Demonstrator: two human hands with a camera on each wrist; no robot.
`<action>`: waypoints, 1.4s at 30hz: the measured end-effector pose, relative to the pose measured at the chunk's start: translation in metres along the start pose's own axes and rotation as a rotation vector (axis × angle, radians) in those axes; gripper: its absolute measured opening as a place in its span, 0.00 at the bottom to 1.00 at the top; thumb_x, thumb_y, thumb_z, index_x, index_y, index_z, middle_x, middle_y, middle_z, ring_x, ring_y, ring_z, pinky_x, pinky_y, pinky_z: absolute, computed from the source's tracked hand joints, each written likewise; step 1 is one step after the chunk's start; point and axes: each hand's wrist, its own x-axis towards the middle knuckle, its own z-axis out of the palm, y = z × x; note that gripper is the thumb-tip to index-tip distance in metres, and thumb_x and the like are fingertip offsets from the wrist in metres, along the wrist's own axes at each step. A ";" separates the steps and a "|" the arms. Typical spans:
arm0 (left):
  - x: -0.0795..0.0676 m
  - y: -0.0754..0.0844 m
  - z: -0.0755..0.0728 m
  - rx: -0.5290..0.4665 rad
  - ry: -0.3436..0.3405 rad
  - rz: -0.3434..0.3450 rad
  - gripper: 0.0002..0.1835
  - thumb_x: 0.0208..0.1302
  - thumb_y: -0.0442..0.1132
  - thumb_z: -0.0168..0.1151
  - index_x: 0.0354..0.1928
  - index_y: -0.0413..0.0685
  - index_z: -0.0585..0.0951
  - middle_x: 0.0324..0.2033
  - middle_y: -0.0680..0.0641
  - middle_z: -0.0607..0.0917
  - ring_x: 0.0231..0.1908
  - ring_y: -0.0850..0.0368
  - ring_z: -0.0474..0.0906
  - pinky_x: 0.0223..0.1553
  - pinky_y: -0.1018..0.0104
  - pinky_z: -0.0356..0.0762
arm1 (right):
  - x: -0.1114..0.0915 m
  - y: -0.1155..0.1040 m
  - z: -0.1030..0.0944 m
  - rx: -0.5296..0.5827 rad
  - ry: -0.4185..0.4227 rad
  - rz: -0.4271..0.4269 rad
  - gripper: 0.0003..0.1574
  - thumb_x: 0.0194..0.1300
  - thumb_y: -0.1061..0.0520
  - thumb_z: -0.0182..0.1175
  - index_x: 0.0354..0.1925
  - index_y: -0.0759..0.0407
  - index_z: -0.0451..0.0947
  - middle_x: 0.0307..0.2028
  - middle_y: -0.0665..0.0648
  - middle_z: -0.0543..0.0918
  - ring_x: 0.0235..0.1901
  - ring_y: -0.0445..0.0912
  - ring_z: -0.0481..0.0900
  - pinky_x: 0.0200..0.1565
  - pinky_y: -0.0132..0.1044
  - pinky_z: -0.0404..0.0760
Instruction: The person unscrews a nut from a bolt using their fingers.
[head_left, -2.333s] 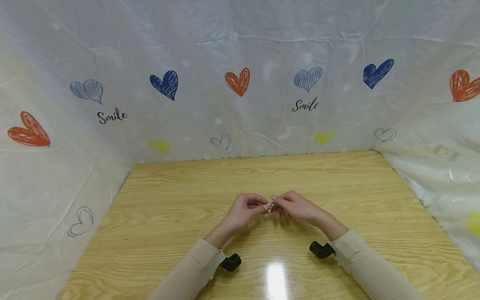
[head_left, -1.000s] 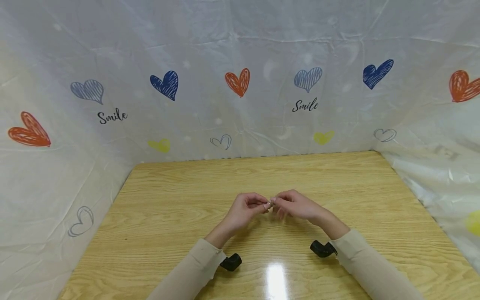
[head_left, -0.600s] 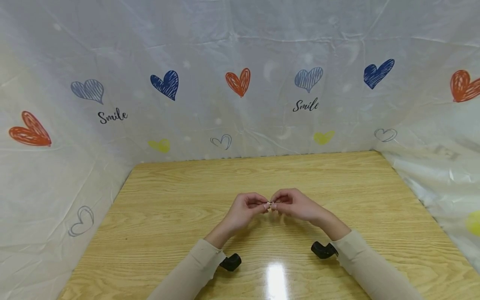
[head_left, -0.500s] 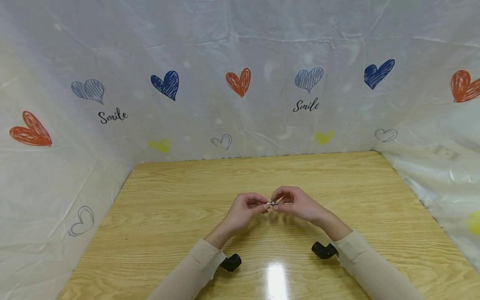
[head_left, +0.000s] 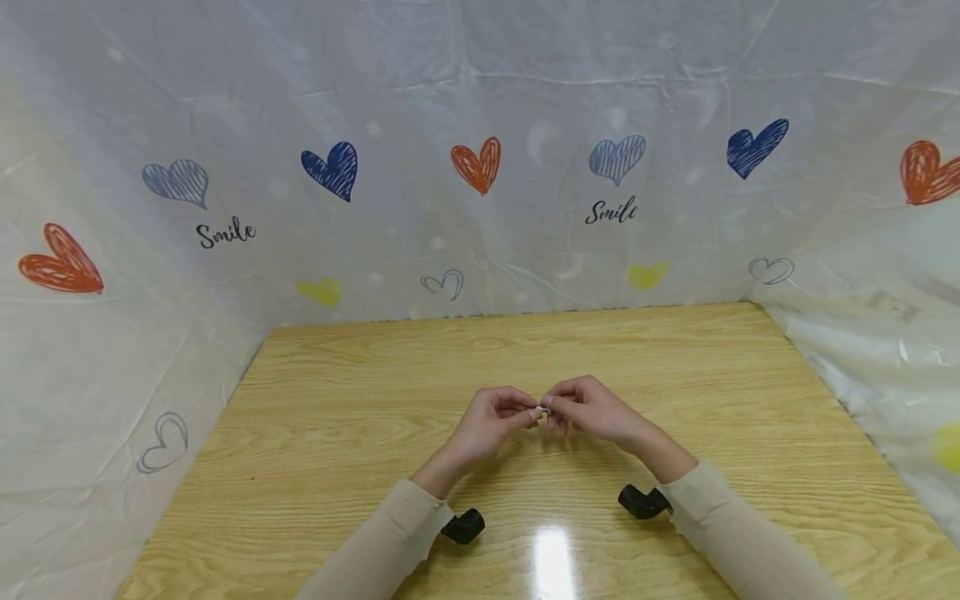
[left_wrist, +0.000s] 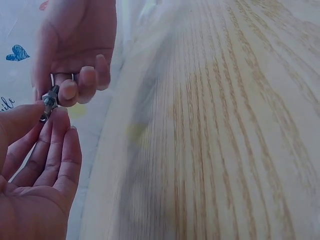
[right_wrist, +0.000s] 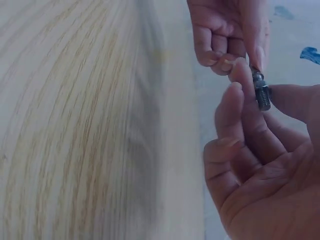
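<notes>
Left hand (head_left: 486, 425) is pinching one end of a small metal bolt (right_wrist: 264, 101) between thumb and fingertips; right hand (head_left: 596, 412) is pinching it near the nut (left_wrist: 51, 95). Threaded end is pointing toward the right palm. Bolt is hovering over the wooden desk (head_left: 360, 400), between both hands. Heart-printed sheet (head_left: 405, 217) is hanging behind.

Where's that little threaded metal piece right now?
In the right wrist view, the threaded metal piece is at upper right, held between the left hand above and the right hand below.
</notes>
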 end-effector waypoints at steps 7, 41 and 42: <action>-0.001 -0.001 -0.002 0.000 0.007 -0.005 0.08 0.71 0.34 0.66 0.46 0.36 0.85 0.43 0.41 0.88 0.47 0.35 0.85 0.51 0.47 0.85 | -0.004 0.000 -0.002 0.062 0.017 -0.048 0.16 0.72 0.61 0.63 0.55 0.66 0.78 0.50 0.64 0.81 0.45 0.70 0.81 0.45 0.55 0.84; -0.001 0.000 -0.001 0.021 0.005 -0.002 0.08 0.72 0.35 0.66 0.47 0.38 0.85 0.44 0.42 0.88 0.46 0.38 0.86 0.51 0.47 0.85 | -0.002 0.003 -0.003 0.006 -0.040 0.043 0.27 0.82 0.49 0.51 0.46 0.71 0.84 0.38 0.70 0.87 0.33 0.61 0.80 0.31 0.37 0.76; -0.001 0.000 -0.001 0.022 0.004 -0.003 0.08 0.72 0.35 0.66 0.47 0.38 0.85 0.44 0.42 0.88 0.46 0.37 0.86 0.52 0.46 0.85 | -0.002 0.003 -0.003 0.007 -0.039 0.038 0.26 0.82 0.49 0.51 0.46 0.71 0.84 0.38 0.70 0.87 0.33 0.60 0.79 0.31 0.37 0.76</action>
